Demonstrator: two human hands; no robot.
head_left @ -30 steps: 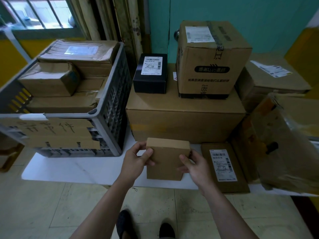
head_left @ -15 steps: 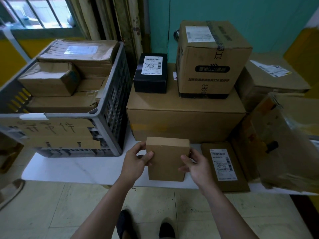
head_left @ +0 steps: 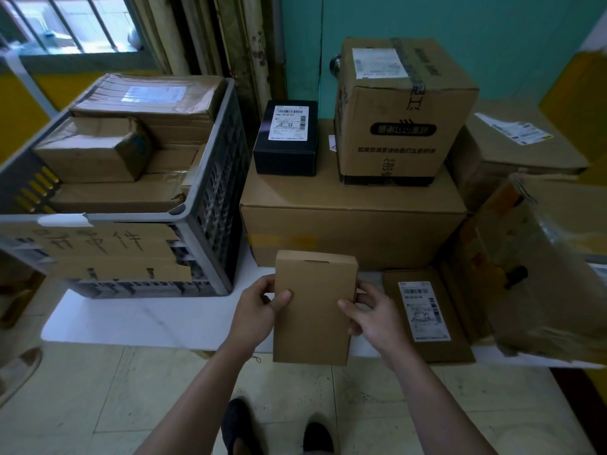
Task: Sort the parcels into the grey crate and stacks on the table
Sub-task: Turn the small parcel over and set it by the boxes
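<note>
Change over the last second is slight: the small brown parcel (head_left: 315, 310) now shows more of its top face, with its near edge tipped past the table (head_left: 147, 320) edge toward the person. Left hand (head_left: 254, 315) and right hand (head_left: 377, 318) grip its long sides as before, thumbs on top. Judged from this, the parcel is being checked and is not yet assigned. Grey crate (head_left: 138, 217) stands at 10 o'clock, filled to the rim with brown parcels, so little room remains. Large carton (head_left: 351, 231) at 12 o'clock carries a black box (head_left: 285, 139) and a tall carton (head_left: 400, 113). Flat labelled parcel (head_left: 427, 323) lies at 3 o'clock, just beside the right hand, and a torn wrapped parcel (head_left: 542, 274) leans beyond it.
</note>
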